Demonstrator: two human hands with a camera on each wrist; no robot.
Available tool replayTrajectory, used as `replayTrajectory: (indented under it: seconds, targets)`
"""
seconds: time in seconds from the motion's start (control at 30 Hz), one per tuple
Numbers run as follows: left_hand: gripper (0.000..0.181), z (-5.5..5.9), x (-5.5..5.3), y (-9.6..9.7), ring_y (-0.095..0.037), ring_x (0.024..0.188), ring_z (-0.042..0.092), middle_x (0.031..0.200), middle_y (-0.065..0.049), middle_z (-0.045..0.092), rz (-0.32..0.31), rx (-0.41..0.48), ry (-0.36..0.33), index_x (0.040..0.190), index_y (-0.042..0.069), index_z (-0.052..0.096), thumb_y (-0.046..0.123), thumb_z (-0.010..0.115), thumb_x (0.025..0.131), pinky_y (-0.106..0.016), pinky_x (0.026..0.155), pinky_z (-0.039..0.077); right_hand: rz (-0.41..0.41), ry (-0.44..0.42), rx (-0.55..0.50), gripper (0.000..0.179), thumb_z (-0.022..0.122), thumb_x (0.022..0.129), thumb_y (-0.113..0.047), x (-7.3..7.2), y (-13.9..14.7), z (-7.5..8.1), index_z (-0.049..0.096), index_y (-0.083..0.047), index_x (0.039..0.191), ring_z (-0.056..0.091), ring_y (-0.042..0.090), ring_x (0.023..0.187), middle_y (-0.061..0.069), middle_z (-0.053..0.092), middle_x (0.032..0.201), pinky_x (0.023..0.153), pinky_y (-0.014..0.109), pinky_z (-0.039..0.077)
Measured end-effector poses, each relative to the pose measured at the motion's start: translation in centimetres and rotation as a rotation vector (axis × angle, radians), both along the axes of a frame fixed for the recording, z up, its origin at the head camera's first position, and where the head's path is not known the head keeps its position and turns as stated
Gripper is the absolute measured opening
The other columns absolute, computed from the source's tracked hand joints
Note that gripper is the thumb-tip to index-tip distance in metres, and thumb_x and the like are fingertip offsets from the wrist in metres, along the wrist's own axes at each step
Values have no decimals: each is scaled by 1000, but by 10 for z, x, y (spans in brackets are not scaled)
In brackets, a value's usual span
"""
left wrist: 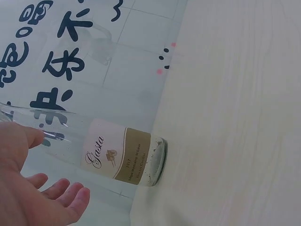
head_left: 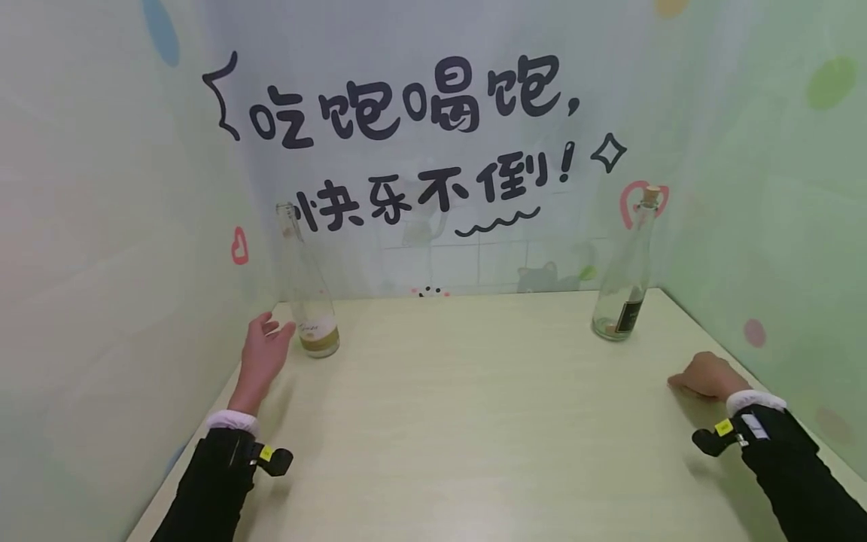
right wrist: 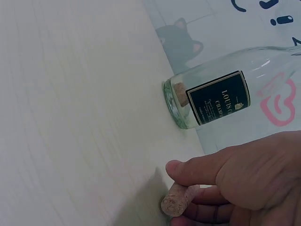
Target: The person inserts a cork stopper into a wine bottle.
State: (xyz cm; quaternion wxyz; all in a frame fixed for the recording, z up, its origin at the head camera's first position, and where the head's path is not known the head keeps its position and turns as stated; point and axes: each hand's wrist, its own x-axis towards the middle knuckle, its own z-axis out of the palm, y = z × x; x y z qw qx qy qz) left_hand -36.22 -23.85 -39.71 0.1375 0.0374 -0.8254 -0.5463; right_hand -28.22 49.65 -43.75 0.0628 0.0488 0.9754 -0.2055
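On the left of the table stands a clear glass bottle with a white and gold label. Close to its left side is my left hand, fingers spread and loosely bent, holding nothing. In the left wrist view, the thumb lies by the bottle's body; whether it touches the glass I cannot tell. My right hand pinches a cork low over the table's right side. Beyond it stands a second clear bottle with a black label, a cork stopper in its mouth and another cork inside near the base.
The pale wooden table meets a printed cloth backdrop at the back, with cloth walls on both sides. Both bottles stand upright near the table's back corners. The black sleeves carry small wrist cameras.
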Motion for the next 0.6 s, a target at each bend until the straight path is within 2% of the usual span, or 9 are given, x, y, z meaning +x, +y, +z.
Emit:
replayTrajectory:
  seconds: [0.17,0.37,0.5,0.6]
  targets:
    - [85,4,-12,-4,-37,134,37,148,-22,34,17,-15,26,154,4,17,52,50,93,-47,104,35,58,25,-89,41,63,89,-32,1,-15,2,55,-10,55,39,9,46,-7,38,49,49,26,31]
    - [90,14,-19,1,-31,135,36,150,-17,33,32,37,39,155,9,16,57,53,89,-45,105,34,16,-14,-224,41,62,91,-35,1,-30,12,59,-4,65,38,10,47,-4,40,52,49,27,34]
    - [90,19,-23,7,-28,136,34,151,-14,31,40,102,56,155,12,16,56,56,88,-43,107,32,-19,-8,-342,40,63,90,-38,1,-41,19,58,-2,75,43,12,57,-2,43,59,54,27,42]
    - [91,21,-28,11,-29,139,29,154,-12,26,29,125,56,156,13,14,57,56,88,-43,109,29,7,17,-403,43,63,90,-41,5,-49,23,60,1,89,48,16,69,1,49,71,63,30,47]
